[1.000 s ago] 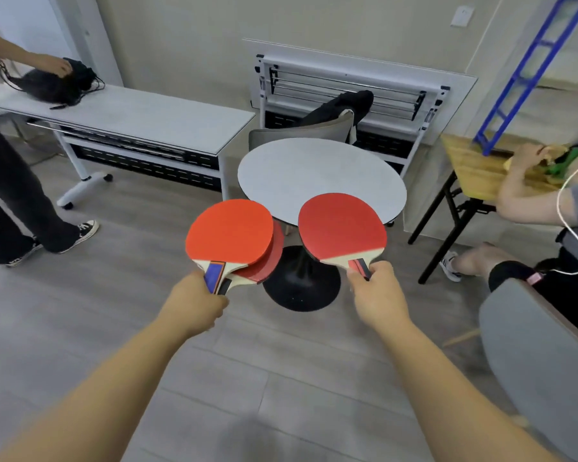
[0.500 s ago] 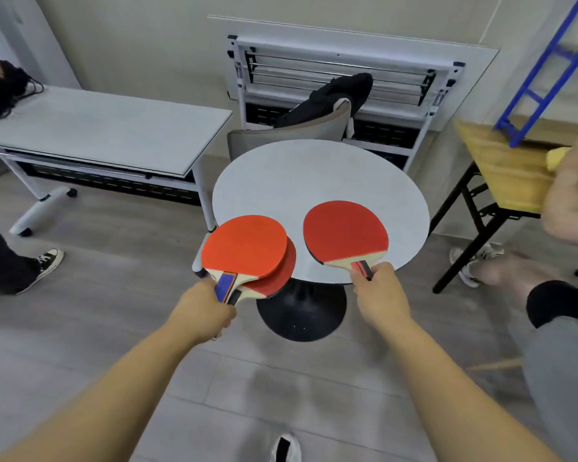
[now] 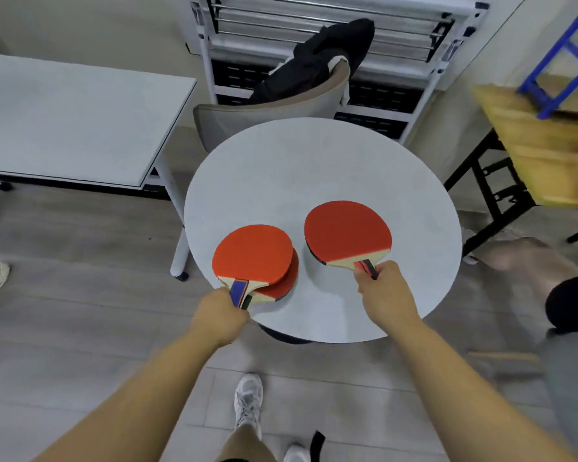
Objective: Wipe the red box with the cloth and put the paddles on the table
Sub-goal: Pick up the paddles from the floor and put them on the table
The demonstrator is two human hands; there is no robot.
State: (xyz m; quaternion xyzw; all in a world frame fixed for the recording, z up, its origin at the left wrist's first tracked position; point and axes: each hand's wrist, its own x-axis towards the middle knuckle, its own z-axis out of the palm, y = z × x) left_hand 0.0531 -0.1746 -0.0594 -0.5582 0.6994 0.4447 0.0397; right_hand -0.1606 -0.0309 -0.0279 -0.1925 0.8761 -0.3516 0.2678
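My left hand (image 3: 221, 315) grips two stacked paddles (image 3: 252, 255) by the handles, right hand (image 3: 386, 295) grips a single paddle (image 3: 346, 231). Blades point away from me, over the near half of the round table (image 3: 314, 168). I judge it's straight down.

We've got grey plank flooring (image 3: 80, 295) here, a plain beige wall (image 3: 80, 21), a long white table (image 3: 64, 121) on the left, a beige chair (image 3: 264, 118) with a black jacket (image 3: 317, 61) draped over it, and a wooden desk (image 3: 531, 151) on the right.

Left hand (image 3: 221, 315) grips two stacked paddles (image 3: 255, 255), right hand (image 3: 386, 295) one paddle (image 3: 347, 232), above the round table (image 3: 314, 168)
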